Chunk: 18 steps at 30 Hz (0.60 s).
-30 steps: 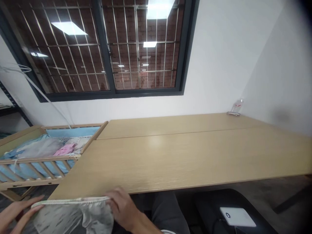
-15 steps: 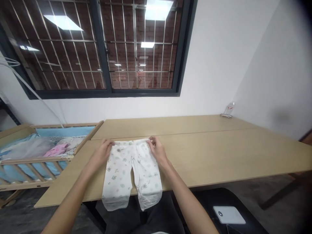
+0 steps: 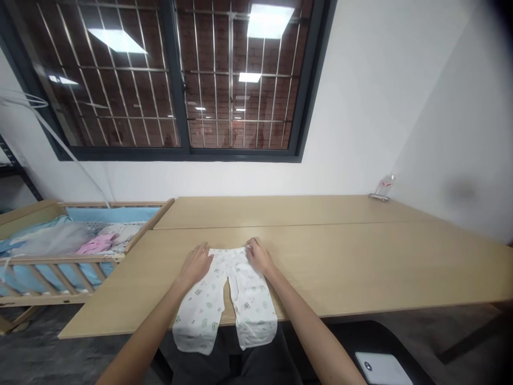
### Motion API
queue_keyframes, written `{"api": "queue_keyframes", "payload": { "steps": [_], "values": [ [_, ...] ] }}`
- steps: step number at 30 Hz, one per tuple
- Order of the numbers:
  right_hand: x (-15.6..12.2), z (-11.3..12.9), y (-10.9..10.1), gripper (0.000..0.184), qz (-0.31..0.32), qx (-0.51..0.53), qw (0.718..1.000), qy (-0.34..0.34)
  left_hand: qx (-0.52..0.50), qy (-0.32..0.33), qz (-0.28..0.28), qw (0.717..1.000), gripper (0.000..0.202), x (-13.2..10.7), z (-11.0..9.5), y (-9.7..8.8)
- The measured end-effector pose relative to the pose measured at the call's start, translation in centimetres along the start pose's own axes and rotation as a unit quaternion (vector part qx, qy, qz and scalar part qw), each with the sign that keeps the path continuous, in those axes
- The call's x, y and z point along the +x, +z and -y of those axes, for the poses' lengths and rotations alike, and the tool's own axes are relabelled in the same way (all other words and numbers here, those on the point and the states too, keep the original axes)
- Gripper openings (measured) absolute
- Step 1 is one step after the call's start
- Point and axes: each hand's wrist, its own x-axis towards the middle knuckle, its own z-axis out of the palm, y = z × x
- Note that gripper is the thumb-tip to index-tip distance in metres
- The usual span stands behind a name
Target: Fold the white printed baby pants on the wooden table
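- Lying spread on the tabletop (image 3: 352, 262), the patterned white pants (image 3: 252, 297) have their waistband (image 3: 229, 251) away from the person and both leg ends (image 3: 196, 334) hanging over the near edge.
- The left hand (image 3: 197, 263) and right hand (image 3: 259, 258) rest at opposite waistband corners; whether either pinches cloth, I cannot tell.
- Apparently done: waist laid out, legs parted.
- Apparently remaining: leg ends not yet on the tabletop; no fold shows.

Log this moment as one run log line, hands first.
left hand: at waistband's left corner | right hand: at its right corner | patterned white pants: spread on table, leg ends overhanging near side
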Motion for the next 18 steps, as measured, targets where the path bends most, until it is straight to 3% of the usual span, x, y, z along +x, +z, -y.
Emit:
{"api": "queue_keyframes", "payload": {
  "steps": [6, 11, 18],
  "values": [
    [-0.7, 0.1, 0.3, 0.026, 0.113, -0.095, 0.987, -0.069, 0.034, 0.011, 0.02, 0.999, 0.062, -1.1, 0.0, 2.8],
    [0.0, -1.0, 1.7, 0.041, 0.115, -0.118, 0.983, -0.077, 0.054, -0.004, 0.021, 0.998, 0.065, 0.2, 0.5, 4.2],
    [3.1, -2.8, 2.6, 0.048, 0.127, -0.124, 0.982, -0.065, 0.066, -0.028, 0.021, 0.997, 0.063, 4.0, 0.9, 4.9]
  ]
}}
